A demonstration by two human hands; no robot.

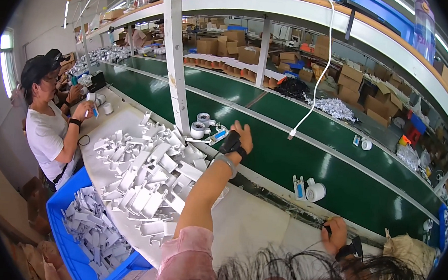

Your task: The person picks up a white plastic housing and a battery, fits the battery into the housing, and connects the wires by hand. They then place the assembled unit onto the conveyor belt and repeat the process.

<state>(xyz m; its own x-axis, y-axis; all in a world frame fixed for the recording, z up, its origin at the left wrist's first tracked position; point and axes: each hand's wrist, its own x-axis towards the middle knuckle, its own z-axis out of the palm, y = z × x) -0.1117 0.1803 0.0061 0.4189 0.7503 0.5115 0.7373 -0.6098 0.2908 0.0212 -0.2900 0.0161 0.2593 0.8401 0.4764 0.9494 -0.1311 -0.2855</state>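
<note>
My left hand (243,136) reaches out over the green conveyor belt (276,144) with its fingers apart, and I see nothing in it. Close to its wrist, by the white post, sit round white housings (198,129) and a flat white piece with a blue strip (218,136). My right hand (336,234) rests at the belt's near edge, its fingers curled in around a small dark spot I cannot make out. A white assembly (315,191), a round housing beside a blue-striped piece, lies on the belt between my hands, nearer the right one.
White plastic brackets (148,171) are heaped on the table to my left. Below them a blue bin (55,208) holds more. A white post (173,57) and hanging cable (321,69) stand before me. A co-worker (49,121) works at left. Another assembly (365,144) rides farther right.
</note>
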